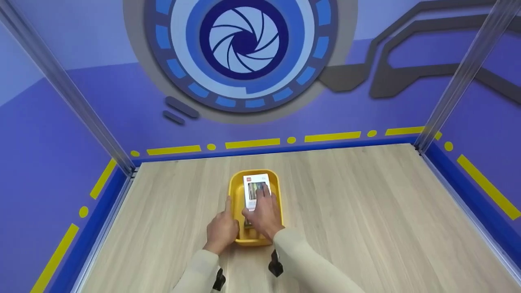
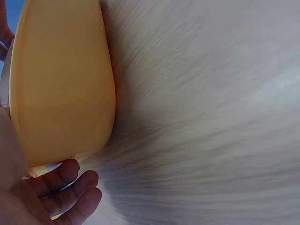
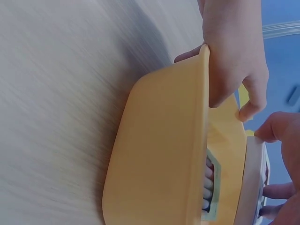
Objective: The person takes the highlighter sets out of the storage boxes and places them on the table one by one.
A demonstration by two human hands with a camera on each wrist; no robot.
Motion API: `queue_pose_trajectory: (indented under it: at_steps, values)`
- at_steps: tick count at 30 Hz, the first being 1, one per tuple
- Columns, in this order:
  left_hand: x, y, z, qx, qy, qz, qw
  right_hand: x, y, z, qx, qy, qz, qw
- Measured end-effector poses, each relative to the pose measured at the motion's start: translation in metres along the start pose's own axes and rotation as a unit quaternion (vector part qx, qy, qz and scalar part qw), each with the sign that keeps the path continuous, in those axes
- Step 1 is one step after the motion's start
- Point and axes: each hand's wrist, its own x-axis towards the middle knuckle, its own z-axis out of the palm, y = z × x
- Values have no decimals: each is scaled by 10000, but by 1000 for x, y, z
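Note:
A yellow plastic tray (image 1: 237,191) stands on the table, holding a flat white box (image 1: 251,190) with a picture panel on its face. My right hand (image 1: 265,215) grips this box, thumb at its near edge and fingertips on its top face. At the tray's near-left corner, my left hand (image 1: 222,230) grips the wall; its thumb is inside and its index finger lies along the left rim. Curled fingers (image 2: 70,197) show outside the tray in the left wrist view. Deeper in the tray, a second pack (image 3: 212,187) shows a row of rounded ends, partly hidden by the wall.
Pale wood-grain tabletop (image 1: 358,211) surrounds the tray. A printed blue-purple wall (image 1: 260,130) rises at the back, with more panels at the left and right. Metal corner posts (image 1: 452,81) stand at the back corners. Dark straps (image 1: 276,266) hang at the sleeves.

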Motion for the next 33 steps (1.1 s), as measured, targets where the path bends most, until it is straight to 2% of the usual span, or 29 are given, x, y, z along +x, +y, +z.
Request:
queue_pose_trajectory:
  at_steps: [7,13,17,22,33]
  values:
    - [2,-1,-2,200,-41,106,9997,0,3,-3,-49,17,69,10000]
    - [6,1,-6,88,-54,42,9999,1,7,-7,23,45,160,9999]
    - [9,1,-6,21,132,116,9998,3,9,-10,104,54,236,9997]
    - [8,-1,-1,-27,413,156,9990,2,11,-11,22,138,129,9998]
    - [7,-1,5,1,389,182,9991,3,14,-19,103,224,77,9997]
